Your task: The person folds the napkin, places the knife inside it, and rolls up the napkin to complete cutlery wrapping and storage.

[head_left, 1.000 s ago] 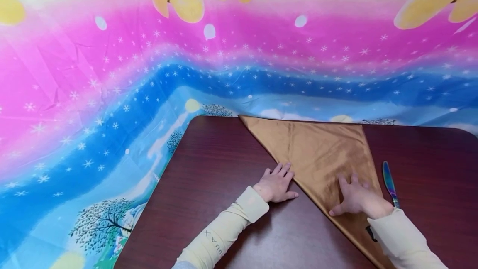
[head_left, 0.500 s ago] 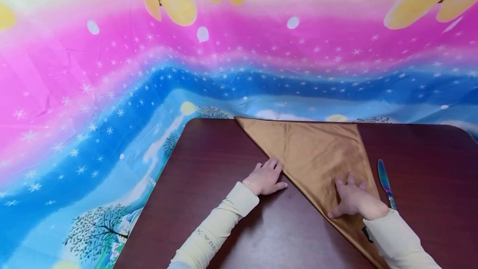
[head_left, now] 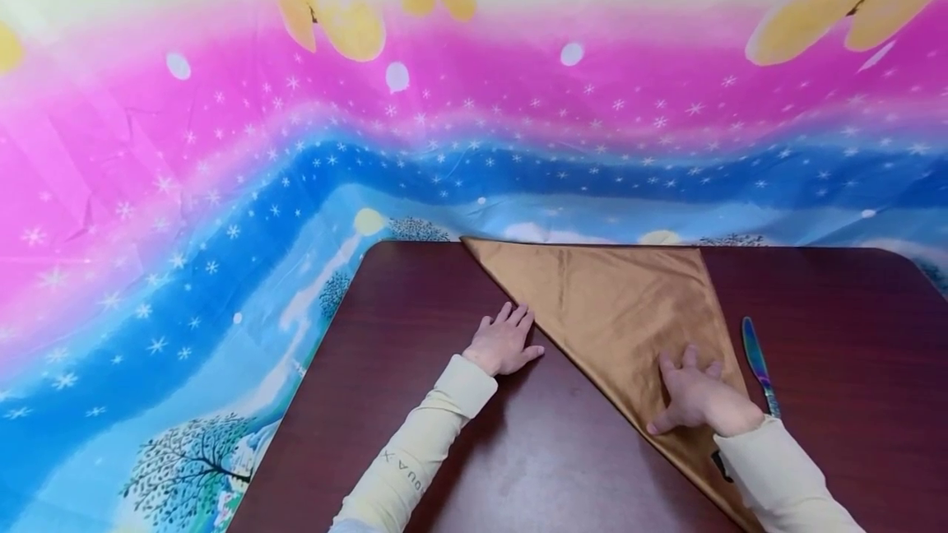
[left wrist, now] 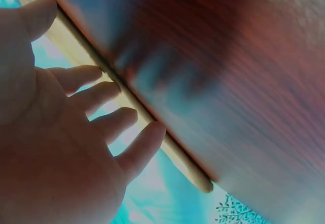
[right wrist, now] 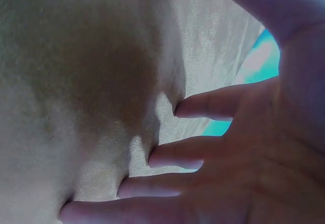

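Right hand [head_left: 689, 393]: I've got fingers and thumb spread wide, gripping nothing, tips dug into the gold-brown cloth [head_left: 592, 303]. Right wrist view shows dents at the fingertips. Cloth is directly under this hand; thumb sits near its long diagonal edge.

Left hand [head_left: 504, 344]: fingers extended and slightly apart, nothing in grip. Fingertips sit at that same diagonal edge, further up; can't tell if I'm pressing on it. Thumb points toward the right hand.

Cloth lies flat as a triangle, far side along the table's [head_left: 533, 434] far edge. Dark tag [head_left: 721, 465] on it, just beside the right sleeve [head_left: 778, 467].

Iridescent knife [head_left: 755, 352] just right of cloth, lower end at the sleeve. Snowflake-print backdrop [head_left: 444, 105] behind the table.
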Demonstrator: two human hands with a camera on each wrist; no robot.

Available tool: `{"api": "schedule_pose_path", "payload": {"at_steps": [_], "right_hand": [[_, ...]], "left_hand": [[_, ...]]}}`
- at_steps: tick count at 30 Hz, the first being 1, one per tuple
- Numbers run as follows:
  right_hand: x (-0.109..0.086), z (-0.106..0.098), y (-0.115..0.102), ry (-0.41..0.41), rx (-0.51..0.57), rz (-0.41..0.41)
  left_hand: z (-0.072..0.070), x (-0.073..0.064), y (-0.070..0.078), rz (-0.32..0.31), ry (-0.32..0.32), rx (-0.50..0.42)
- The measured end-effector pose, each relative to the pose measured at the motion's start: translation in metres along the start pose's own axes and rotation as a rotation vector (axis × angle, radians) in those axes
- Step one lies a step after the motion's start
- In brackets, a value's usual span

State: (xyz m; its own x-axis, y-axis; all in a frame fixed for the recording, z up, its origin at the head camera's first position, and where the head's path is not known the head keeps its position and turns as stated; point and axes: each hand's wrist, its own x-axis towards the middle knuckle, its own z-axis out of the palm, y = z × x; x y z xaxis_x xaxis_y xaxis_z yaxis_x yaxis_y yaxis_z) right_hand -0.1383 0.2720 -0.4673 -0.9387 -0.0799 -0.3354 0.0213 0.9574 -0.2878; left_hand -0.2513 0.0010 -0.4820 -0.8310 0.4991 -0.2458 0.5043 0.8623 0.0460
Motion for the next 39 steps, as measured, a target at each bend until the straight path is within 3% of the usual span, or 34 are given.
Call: {"api": "schedule_pose_path", "payload": {"at_steps": [30,39], "right_hand": [[-0.005,0.004,0.0,-0.012,-0.019,0.003],[-0.009,0.005,-0.001,-0.05,-0.006,0.001]], "left_hand": [[-0.006,0.005,-0.001,-0.045,-0.044,0.03],[-0.001,-0.007,-0.005,-0.048,-0.035,0.016]]}}
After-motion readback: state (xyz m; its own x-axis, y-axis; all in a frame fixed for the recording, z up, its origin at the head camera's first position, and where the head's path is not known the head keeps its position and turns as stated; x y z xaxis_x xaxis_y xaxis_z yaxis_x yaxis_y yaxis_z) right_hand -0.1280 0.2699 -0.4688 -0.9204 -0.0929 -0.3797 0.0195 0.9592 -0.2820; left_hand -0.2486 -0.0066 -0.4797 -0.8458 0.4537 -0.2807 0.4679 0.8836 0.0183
